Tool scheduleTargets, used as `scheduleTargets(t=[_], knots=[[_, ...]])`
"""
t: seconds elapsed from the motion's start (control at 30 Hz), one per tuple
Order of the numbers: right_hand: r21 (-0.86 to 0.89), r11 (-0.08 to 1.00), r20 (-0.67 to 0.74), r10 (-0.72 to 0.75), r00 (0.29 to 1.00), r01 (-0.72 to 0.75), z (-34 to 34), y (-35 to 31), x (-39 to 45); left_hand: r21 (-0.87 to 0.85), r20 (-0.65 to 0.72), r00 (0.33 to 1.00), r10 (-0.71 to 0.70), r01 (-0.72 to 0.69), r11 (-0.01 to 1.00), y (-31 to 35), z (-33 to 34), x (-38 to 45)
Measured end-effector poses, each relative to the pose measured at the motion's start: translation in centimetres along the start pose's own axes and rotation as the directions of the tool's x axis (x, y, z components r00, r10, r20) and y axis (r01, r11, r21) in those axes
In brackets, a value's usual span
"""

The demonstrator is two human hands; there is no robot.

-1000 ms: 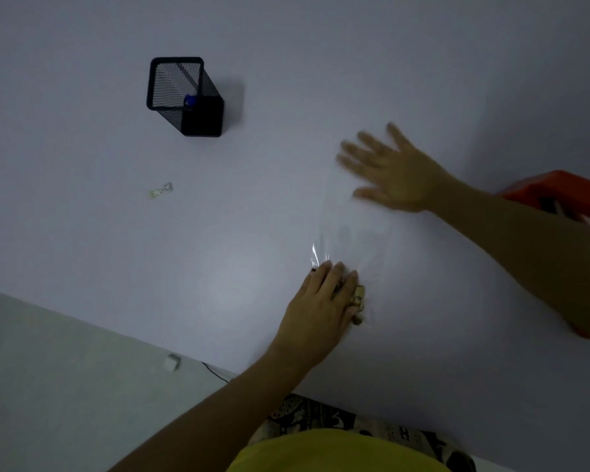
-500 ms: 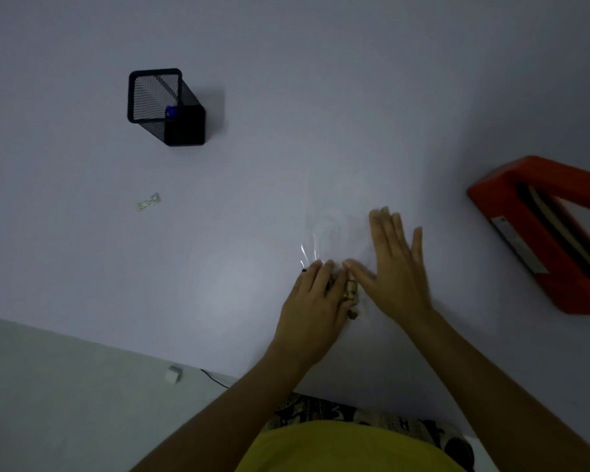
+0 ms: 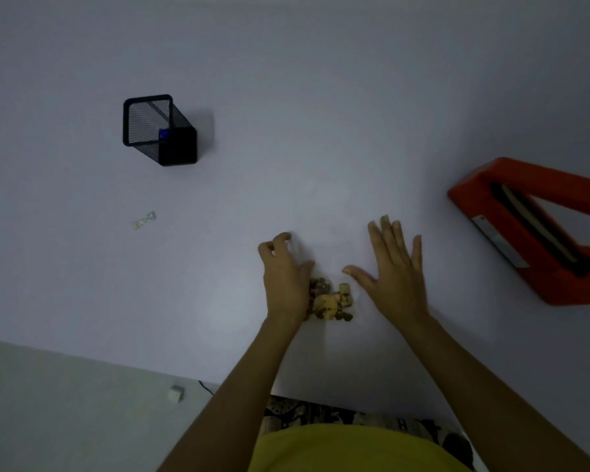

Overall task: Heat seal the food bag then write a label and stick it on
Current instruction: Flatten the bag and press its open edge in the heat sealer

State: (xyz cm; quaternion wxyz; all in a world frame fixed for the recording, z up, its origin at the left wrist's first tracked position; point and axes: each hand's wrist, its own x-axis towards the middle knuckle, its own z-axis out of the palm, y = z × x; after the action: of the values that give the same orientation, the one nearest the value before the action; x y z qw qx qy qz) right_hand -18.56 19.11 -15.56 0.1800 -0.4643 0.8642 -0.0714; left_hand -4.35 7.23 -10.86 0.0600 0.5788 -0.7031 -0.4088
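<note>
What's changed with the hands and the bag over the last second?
The right hand swept from far out on the clear food bag back toward the person and now lies flat right of the food pieces. The left hand lifted off the food, now uncovered, and its fingers curl at the bag's left edge. The heat sealer and pen holder look untouched.

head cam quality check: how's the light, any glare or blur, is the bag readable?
Head view: dim, bluish cast, corners darker. Soft glare patch on the table. Clear bag nearly invisible; only the food pieces show it. Left hand fingertips slightly blurred; right hand sharper. Pen holder casts a soft shadow rightward.
</note>
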Motion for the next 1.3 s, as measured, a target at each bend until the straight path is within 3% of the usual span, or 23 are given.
scheduleTargets(t=[0.2, 0.37, 0.5, 0.6, 0.7, 0.73, 0.83, 0.97, 1.13, 1.3], knots=[[0.093, 0.995, -0.026, 0.023, 0.999, -0.020, -0.4, -0.4, 0.0, -0.147, 0.019, 0.992, -0.128, 0.130, 0.981, -0.5, -0.9, 1.4], [0.280, 0.956, -0.036, 0.097, 0.995, -0.083, -0.6, -1.2, 0.4, -0.144, 0.084, 0.996, 0.038, -0.025, 0.989, -1.0, -1.2, 1.6], [0.452, 0.877, 0.009, 0.178, 0.984, -0.163, -1.2, -2.0, 0.8, -0.395, 0.176, 0.983, 0.045, 0.029, 0.918, -0.9, -1.6, 0.9], [0.631, 0.740, 0.105, 0.217, 0.971, -0.233, -2.5, -2.3, 1.2, -0.591, 0.320, 0.947, 0.042, 0.164, 0.790, -0.3, -2.1, 0.6], [0.839, 0.431, 0.229, 0.277, 0.933, -0.334, -4.4, -2.1, 1.1, -0.602, 0.361, 0.932, 0.018, 0.218, 0.768, 0.3, -2.3, 0.5], [0.861, 0.378, 0.237, 0.293, 0.926, -0.339, -5.3, -2.1, 0.7, -0.602, 0.368, 0.930, 0.015, 0.226, 0.766, 0.6, -2.4, 0.5], [0.890, 0.266, 0.292, 0.292, 0.911, -0.371, -6.9, -1.9, -0.8, -0.565, 0.370, 0.929, -0.002, 0.226, 0.794, 1.4, -2.2, 0.4], [0.911, 0.173, 0.290, 0.381, 0.878, -0.376, -8.0, -1.2, -4.7, -0.507, 0.368, 0.918, 0.146, 0.067, 0.860, 3.3, -1.7, -0.5], [0.948, -0.033, 0.286, 0.528, 0.800, -0.318, -9.1, 0.3, -9.3, -0.442, 0.446, 0.836, 0.319, -0.104, 0.891, 6.2, 0.2, -2.0], [0.946, -0.083, 0.292, 0.633, 0.717, -0.312, -9.6, 2.7, -12.3, -0.378, 0.553, 0.766, 0.327, -0.119, 0.918, 9.0, 3.0, -3.5]])
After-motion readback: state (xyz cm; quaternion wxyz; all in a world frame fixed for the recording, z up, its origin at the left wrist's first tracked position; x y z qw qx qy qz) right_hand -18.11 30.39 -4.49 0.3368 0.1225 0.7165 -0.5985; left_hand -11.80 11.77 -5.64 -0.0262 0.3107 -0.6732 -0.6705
